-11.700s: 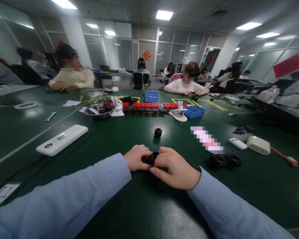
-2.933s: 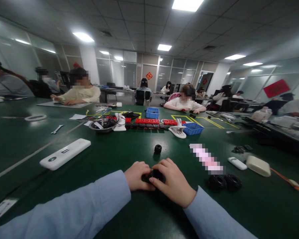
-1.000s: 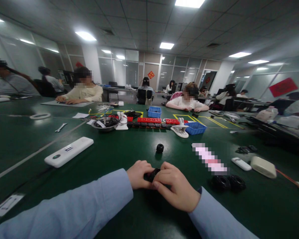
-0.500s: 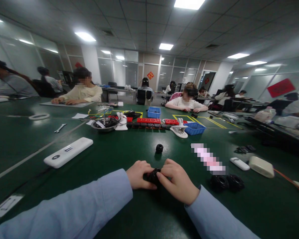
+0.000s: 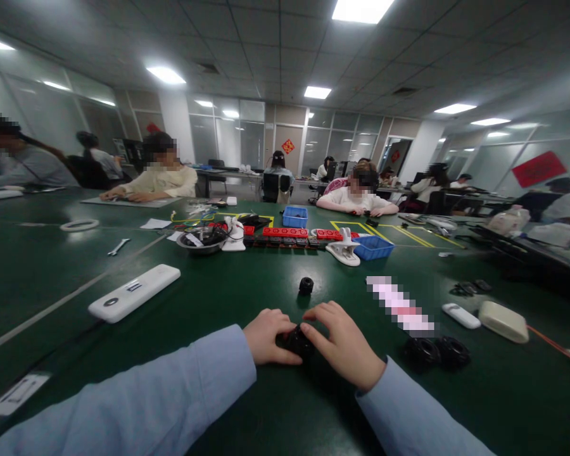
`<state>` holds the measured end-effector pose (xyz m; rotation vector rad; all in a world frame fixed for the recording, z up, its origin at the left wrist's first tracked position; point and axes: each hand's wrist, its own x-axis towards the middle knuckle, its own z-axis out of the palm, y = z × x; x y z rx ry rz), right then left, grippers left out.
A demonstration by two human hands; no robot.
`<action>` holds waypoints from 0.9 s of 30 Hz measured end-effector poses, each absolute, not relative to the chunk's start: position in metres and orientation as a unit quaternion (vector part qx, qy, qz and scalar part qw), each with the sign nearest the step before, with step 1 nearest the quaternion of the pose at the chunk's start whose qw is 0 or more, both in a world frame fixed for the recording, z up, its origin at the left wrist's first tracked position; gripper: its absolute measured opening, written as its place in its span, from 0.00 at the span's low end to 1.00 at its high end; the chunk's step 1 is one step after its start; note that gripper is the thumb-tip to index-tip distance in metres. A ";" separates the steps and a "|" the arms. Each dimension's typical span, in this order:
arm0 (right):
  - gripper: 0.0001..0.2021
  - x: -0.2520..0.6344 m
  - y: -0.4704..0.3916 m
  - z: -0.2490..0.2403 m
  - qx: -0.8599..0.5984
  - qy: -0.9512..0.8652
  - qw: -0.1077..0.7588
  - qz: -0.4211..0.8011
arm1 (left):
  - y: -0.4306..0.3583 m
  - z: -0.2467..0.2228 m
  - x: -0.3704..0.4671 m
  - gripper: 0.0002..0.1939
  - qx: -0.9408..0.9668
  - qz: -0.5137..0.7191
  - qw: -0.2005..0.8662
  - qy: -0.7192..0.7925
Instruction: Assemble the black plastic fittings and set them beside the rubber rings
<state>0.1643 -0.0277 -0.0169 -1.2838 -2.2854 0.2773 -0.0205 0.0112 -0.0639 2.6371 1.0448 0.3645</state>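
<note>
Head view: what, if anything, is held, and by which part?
The left hand holds a black round piece by its left side, between thumb and fingers. The right hand is at its right; whether it grips cannot be told.

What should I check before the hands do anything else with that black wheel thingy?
1. Left hand has hold of the black wheel thingy: ok.
2. Right hand grips it too: cannot tell; its thumb is at the piece.
3. Whole held piece in sight: not ok, fingers cover part of it.
4. Lone black piece ahead is apart from both hands: ok.
5. Wrench on the left is away from the hands: ok.
</note>
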 end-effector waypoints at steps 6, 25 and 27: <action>0.09 0.162 -0.032 -0.015 -0.444 -0.857 0.238 0.108 | 0.012 -0.066 -0.019 0.20 0.915 0.125 0.122 0.364; 0.14 0.164 -0.032 -0.012 -0.450 -0.866 0.197 0.094 | 0.011 -0.064 -0.019 0.18 0.909 0.125 0.152 0.367; 0.14 0.163 -0.031 -0.012 -0.452 -0.865 0.197 0.095 | 0.011 -0.065 -0.019 0.18 0.910 0.125 0.147 0.366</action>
